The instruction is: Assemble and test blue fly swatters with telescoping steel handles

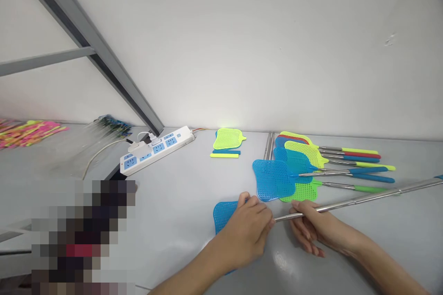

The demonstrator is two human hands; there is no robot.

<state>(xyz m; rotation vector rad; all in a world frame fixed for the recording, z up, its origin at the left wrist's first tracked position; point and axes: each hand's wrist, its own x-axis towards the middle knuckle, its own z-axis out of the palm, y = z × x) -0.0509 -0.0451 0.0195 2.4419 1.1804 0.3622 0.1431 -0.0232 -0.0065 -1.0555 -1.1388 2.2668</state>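
My left hand (247, 230) is closed around the neck of a blue fly swatter (224, 214), hiding much of its mesh head. From there the swatter's extended metal telescopic rod (370, 199) slants up to the right, with a bit of blue handle at the frame edge. Loosely curled, my right hand (313, 228) has the rod between its thumb and fingers. Just beyond my hands lies a pile of fly swatters with blue (273, 179), yellow (301, 152) and green (301, 192) heads, their handles pointing right.
Near the wall lie a yellow swatter head (228, 138), yellow (224, 156) and blue handle sleeves, and thin metal rods (269, 145). A white power strip (159, 150) with plugs sits left. Farther left are bagged colourful pieces (31, 133), a metal frame post (93, 50) and a pixelated area.
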